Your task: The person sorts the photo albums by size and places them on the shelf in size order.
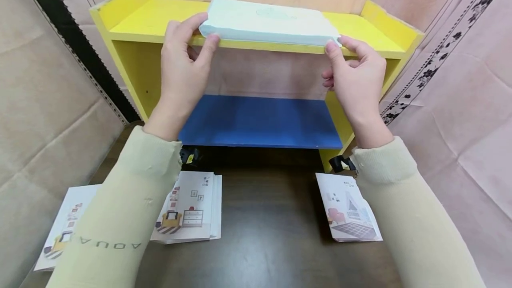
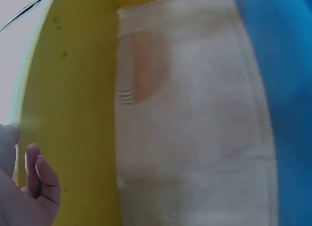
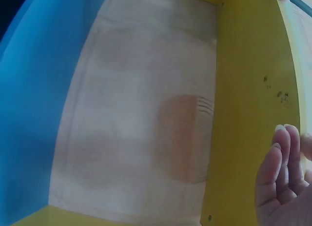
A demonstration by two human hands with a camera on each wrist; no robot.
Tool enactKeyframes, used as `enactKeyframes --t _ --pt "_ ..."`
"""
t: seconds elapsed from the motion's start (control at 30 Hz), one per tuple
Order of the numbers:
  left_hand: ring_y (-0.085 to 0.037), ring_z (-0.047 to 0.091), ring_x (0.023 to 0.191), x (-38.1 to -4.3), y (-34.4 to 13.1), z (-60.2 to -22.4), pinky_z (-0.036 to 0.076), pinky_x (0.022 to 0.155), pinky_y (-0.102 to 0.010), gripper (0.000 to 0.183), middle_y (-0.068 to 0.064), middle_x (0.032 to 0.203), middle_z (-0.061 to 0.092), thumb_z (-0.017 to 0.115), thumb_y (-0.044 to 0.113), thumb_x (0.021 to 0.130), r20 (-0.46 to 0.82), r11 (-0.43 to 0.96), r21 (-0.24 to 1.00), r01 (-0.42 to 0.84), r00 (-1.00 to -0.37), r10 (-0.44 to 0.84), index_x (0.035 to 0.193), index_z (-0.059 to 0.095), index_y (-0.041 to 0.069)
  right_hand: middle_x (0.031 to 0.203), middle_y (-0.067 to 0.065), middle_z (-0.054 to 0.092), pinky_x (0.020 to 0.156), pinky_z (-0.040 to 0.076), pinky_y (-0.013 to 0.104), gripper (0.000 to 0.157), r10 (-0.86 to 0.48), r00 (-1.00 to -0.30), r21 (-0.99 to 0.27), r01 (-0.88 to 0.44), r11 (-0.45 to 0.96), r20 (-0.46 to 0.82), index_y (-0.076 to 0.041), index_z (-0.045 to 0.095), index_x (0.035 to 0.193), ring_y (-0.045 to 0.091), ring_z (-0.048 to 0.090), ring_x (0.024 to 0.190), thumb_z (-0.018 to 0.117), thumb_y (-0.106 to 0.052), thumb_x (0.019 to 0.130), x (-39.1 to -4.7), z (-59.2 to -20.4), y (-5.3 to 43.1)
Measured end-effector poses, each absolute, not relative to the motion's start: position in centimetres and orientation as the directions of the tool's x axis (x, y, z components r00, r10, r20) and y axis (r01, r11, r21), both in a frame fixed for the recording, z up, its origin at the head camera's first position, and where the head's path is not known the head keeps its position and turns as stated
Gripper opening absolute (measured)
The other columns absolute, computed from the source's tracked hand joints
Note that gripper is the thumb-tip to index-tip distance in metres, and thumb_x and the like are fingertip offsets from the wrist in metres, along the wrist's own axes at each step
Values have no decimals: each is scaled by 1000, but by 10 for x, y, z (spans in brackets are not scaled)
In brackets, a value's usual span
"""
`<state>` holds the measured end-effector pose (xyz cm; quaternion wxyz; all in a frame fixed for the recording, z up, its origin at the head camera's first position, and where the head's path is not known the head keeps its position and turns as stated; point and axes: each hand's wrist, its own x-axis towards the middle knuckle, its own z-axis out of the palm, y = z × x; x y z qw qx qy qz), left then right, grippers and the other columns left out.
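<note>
A flat, pale blue soft pack [image 1: 268, 19] lies across the front of the yellow top board [image 1: 172, 10] of a small shelf. At its left end my left hand [image 1: 182, 66] pinches it between thumb and fingers. My right hand [image 1: 358, 72] holds the right front corner, thumb on the near side. In the left wrist view, several curled fingers of the left hand [image 2: 39, 187] show below the board. The right wrist view catches the right hand [image 3: 282, 177] with its lower fingers under the board; the pack's grip is hidden there.
Beneath the top board is a blue lower shelf [image 1: 264, 121]. On the dark table [image 1: 268, 217] lie white printed packs [image 1: 196, 206] at centre left, another [image 1: 68, 230] partly behind the left sleeve, and more [image 1: 350, 208] beside the right sleeve. Pale cloth [image 1: 52, 101] surrounds the shelf.
</note>
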<state>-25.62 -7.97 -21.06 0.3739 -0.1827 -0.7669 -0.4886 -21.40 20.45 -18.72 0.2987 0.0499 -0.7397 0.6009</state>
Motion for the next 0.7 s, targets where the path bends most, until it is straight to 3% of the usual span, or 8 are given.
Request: enactKeyframes --t 0.1,0.2,0.33,0.43,0.7 --pt "-13 46 69 -254 -80 -222 42 66 -21 55 3 125 44 61 36 94 767 501 566 655 -641 -27 145 44 23 66 15 65 55 55 26 48 251 -833 -851 -403 336 493 -14 57 132 21 64 54 70 -32 89 -207 -192 200" --pt "-11 49 71 -247 -81 -234 46 71 -21 68 6 144 34 62 29 94 787 525 505 686 -615 46 152 28 21 76 13 65 63 56 26 61 183 -837 -804 -400 440 516 -25 34 149 21 65 65 61 -32 95 -204 -207 199" --pt "-14 59 86 -227 -82 -247 51 81 -27 72 4 146 37 67 15 91 829 492 436 754 -549 107 152 27 16 82 4 65 67 53 27 77 117 -789 -705 -459 541 603 -40 3 153 15 63 69 56 -33 97 -203 -247 203" --pt "-20 62 100 -208 -85 -263 51 87 -34 75 1 143 42 69 10 89 823 474 429 769 -549 145 151 28 16 82 -2 66 63 50 28 77 102 -764 -666 -479 572 637 -43 4 152 12 62 66 57 -33 97 -198 -280 203" --pt "-23 56 117 -159 -113 -340 47 94 -43 93 0 149 37 72 29 88 552 603 600 527 -817 166 155 7 29 86 -6 67 62 50 30 69 29 -866 -751 -415 513 499 -40 18 151 11 59 69 59 -30 97 -169 -354 181"
